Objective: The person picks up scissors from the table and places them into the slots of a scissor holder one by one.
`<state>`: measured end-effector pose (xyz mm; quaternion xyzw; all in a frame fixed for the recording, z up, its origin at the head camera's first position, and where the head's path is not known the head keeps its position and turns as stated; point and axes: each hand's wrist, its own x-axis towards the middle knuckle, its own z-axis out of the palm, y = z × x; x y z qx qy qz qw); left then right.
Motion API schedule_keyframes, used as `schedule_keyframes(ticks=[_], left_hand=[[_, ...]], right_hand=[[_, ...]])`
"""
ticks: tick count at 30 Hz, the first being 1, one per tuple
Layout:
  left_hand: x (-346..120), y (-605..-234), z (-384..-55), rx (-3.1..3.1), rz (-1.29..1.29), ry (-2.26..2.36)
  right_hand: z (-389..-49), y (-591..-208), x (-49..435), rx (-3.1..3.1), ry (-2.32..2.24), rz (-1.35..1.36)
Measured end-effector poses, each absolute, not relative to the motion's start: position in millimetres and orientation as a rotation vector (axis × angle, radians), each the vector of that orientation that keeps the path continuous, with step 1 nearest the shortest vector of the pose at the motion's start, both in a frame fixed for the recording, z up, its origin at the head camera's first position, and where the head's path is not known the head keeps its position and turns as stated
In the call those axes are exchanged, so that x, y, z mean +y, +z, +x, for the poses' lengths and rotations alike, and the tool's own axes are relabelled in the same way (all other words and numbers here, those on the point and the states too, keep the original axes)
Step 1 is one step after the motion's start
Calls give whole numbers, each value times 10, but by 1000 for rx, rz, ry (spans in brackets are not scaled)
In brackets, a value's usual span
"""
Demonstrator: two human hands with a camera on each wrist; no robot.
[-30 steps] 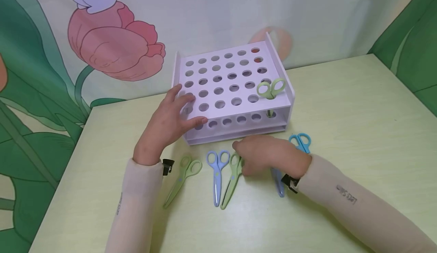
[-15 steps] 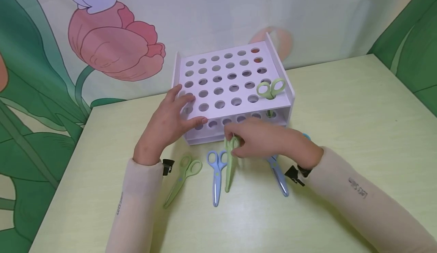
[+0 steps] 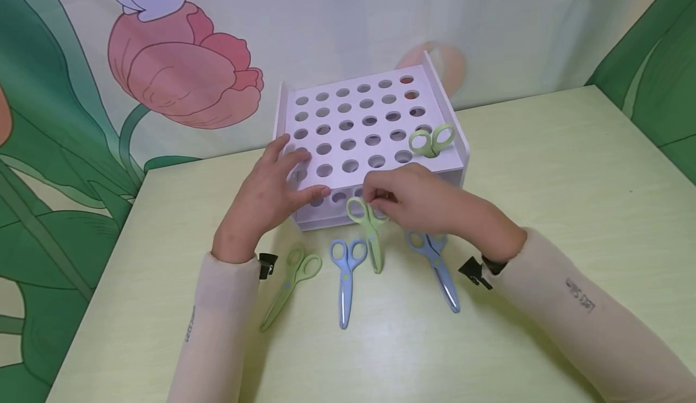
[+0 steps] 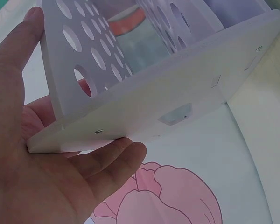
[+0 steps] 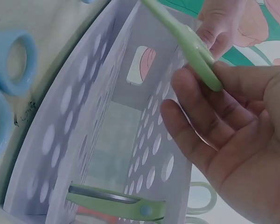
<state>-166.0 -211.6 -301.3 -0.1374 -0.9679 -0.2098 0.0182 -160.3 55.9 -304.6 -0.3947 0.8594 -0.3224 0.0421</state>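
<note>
A lilac two-tier rack (image 3: 356, 180) with rows of round holes stands on the table. My left hand (image 3: 261, 191) grips its front left corner, the side panel (image 4: 130, 112) held between thumb and fingers in the left wrist view. Just before the rack's front, my right hand (image 3: 424, 194) pinches green scissors (image 3: 373, 240) by one handle loop, blades pointing down. In the right wrist view the held scissors (image 5: 191, 46) sit between thumb and fingertips. Another pair of green scissors (image 3: 431, 146) stands in the front right hole, handles up.
Green scissors (image 3: 284, 294) and blue scissors (image 3: 345, 282) lie on the table (image 3: 326, 367) in front of the rack. A second blue pair (image 3: 443, 276) lies under the right wrist, handles partly covered. Behind the rack is a wall with printed flowers (image 3: 190, 70).
My right hand has lifted the green scissors off the table and brought them up to the rack's front, turning the blades downward. The left hand has stayed on the rack.
</note>
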Motion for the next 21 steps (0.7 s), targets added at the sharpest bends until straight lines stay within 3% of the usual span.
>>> schedule_keyframes(ticks=[14,21], left_hand=[[-2111,-3014,-1659,-2993,-433,-648],[-2115,-3015,-1663,-3008,-415,-658]], right_hand=[[-1604,-2959,614,2813,-1188,-1318],[-1589,-2934,628,2924,-1196,-1524]])
